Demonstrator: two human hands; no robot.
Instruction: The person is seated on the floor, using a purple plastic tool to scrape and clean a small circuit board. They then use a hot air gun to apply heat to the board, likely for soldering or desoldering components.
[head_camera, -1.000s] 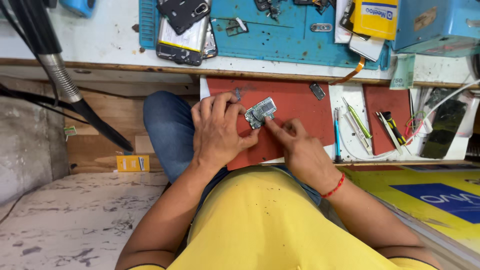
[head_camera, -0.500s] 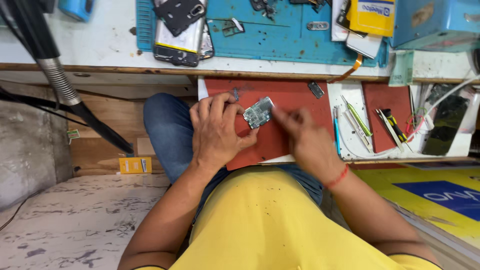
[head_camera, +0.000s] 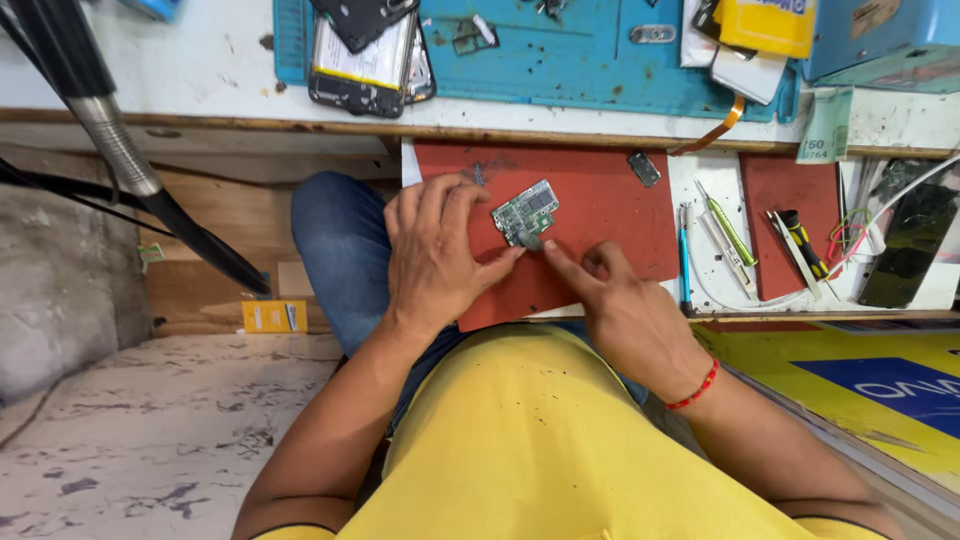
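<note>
A small yellow box (head_camera: 273, 316) lies on the floor at left; a yellow packet (head_camera: 765, 25) and blue box (head_camera: 870, 35) sit top right. The left hand (head_camera: 435, 255) lies flat on the red mat (head_camera: 600, 225), fingers loosely spread, thumb touching the board (head_camera: 525, 212). The right hand (head_camera: 620, 310) is curled, forefinger on the board's lower edge. The board is small, green, tilted, mid-mat.

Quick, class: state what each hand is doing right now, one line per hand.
Left hand: resting on the red mat, thumb tip steadying the small green circuit board.
Right hand: curled, index fingertip pressing at the board's lower edge; holding nothing visible.
</note>
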